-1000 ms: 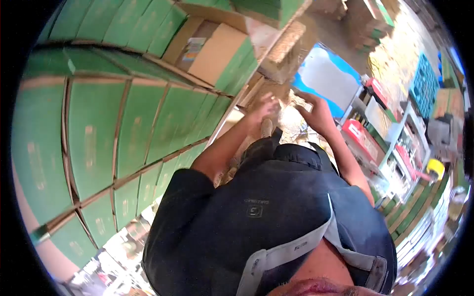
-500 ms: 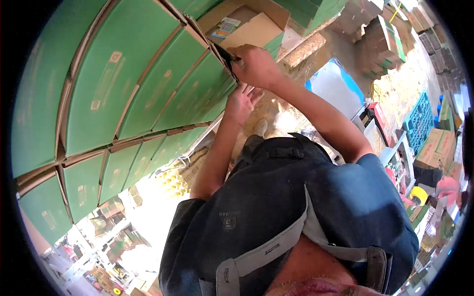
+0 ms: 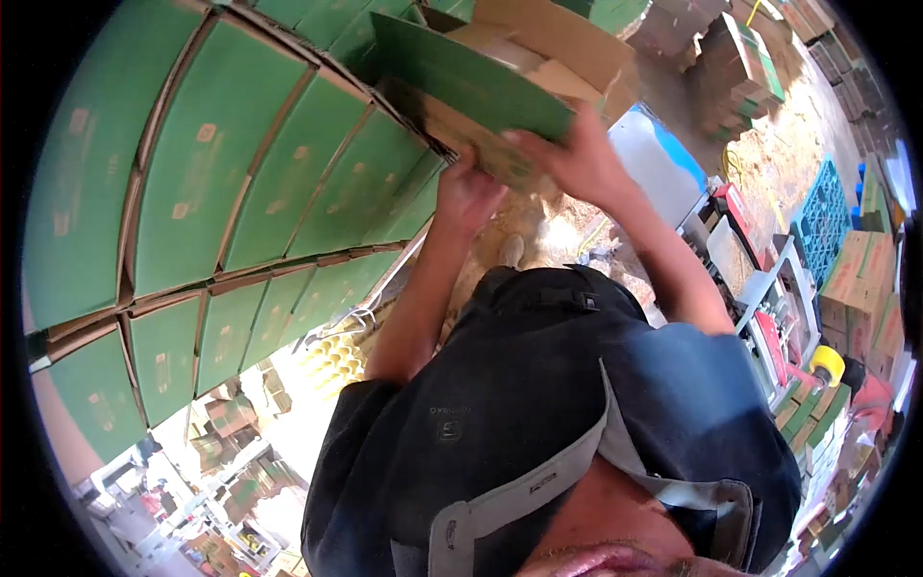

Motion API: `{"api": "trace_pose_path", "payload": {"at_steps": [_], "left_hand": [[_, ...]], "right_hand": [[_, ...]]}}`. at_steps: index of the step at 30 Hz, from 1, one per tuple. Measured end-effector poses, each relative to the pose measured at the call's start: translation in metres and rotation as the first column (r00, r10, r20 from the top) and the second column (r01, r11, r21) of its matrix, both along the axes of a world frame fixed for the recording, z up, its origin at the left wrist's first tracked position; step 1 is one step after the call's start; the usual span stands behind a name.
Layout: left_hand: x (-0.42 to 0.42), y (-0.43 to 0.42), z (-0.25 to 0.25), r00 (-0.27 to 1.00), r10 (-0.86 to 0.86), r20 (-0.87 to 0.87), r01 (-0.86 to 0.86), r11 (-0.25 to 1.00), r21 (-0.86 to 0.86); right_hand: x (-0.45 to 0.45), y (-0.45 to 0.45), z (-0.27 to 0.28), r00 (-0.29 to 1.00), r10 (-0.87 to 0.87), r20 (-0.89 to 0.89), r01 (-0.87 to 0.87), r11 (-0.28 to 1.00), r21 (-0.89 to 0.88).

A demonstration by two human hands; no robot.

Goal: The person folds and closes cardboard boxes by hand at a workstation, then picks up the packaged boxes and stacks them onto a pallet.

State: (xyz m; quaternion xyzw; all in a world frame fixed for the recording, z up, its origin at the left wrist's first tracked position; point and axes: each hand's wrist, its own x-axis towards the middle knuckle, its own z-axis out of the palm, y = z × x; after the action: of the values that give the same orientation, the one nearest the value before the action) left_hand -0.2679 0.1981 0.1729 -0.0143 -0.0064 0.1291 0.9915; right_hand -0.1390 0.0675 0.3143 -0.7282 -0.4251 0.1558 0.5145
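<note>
Now gripping a newly raised, apparently loosened carton (image 3: 461, 77) with the right hand (image 3: 585, 163); cannot tell the left hand's (image 3: 466, 197) grip.

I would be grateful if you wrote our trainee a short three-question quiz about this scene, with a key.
1. Multiple choice: which thing is the right hand at?
A) the yellow roll
B) an open carton
C) the shirt collar

2. True or false: the left hand is bare, and stacked cartons with green faces stand beside it.

3. Fill the gap: the blue lattice panel is on the person's ____ side.

Key: 1. B; 2. true; 3. right.
</note>
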Motion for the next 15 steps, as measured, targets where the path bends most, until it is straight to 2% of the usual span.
{"api": "trace_pose_path", "payload": {"at_steps": [1, 2, 3, 4, 5, 6, 7, 10, 12, 13, 15], "left_hand": [[0.006, -0.007, -0.001, 1.0, -0.008, 0.001, 0.008, 1.0, -0.002], [0.013, -0.02, -0.004, 0.993, -0.109, 0.055, 0.1, 0.985, 0.142], [0.023, -0.036, -0.009, 0.983, -0.168, 0.073, 0.15, 0.966, 0.209], [0.034, -0.052, -0.015, 0.97, -0.226, 0.089, 0.194, 0.941, 0.279], [0.049, -0.072, -0.031, 0.962, -0.27, -0.047, 0.272, 0.921, 0.277], [0.065, -0.09, -0.047, 0.933, -0.311, -0.182, 0.351, 0.897, 0.267], [0.08, -0.107, -0.063, 0.926, -0.329, -0.183, 0.368, 0.893, 0.26], [0.131, -0.144, -0.121, 0.9, -0.379, -0.218, 0.429, 0.859, 0.279], [0.164, -0.164, -0.162, 0.884, -0.444, -0.147, 0.467, 0.855, 0.227], [0.175, -0.172, -0.168, 0.853, -0.46, -0.246, 0.501, 0.853, 0.144], [0.192, -0.188, -0.18, 0.785, -0.334, -0.521, 0.493, 0.847, 0.2]], "right_hand": [[0.005, -0.033, 0.007, 1.0, -0.003, 0.005, 0.003, 1.0, -0.031], [0.009, -0.067, 0.013, 1.0, -0.004, 0.006, 0.004, 0.998, -0.067], [0.013, -0.096, 0.02, 0.994, 0.027, -0.104, -0.036, 0.996, -0.086], [0.014, -0.126, 0.011, 0.997, -0.041, -0.063, 0.032, 0.99, -0.134], [0.021, -0.146, 0.007, 0.996, -0.053, -0.065, 0.044, 0.989, -0.139], [0.029, -0.163, 0.004, 0.997, 0.045, 0.062, -0.031, 0.979, -0.202], [0.035, -0.178, 0.0, 0.973, 0.148, 0.177, -0.095, 0.956, -0.276], [0.057, -0.208, -0.053, 0.969, 0.028, 0.246, 0.042, 0.961, -0.275], [0.075, -0.227, -0.099, 0.966, -0.041, 0.257, 0.114, 0.954, -0.276], [0.087, -0.234, -0.121, 0.963, -0.062, 0.264, 0.14, 0.947, -0.289], [0.109, -0.254, -0.172, 0.938, -0.065, 0.341, 0.172, 0.94, -0.294]]}}
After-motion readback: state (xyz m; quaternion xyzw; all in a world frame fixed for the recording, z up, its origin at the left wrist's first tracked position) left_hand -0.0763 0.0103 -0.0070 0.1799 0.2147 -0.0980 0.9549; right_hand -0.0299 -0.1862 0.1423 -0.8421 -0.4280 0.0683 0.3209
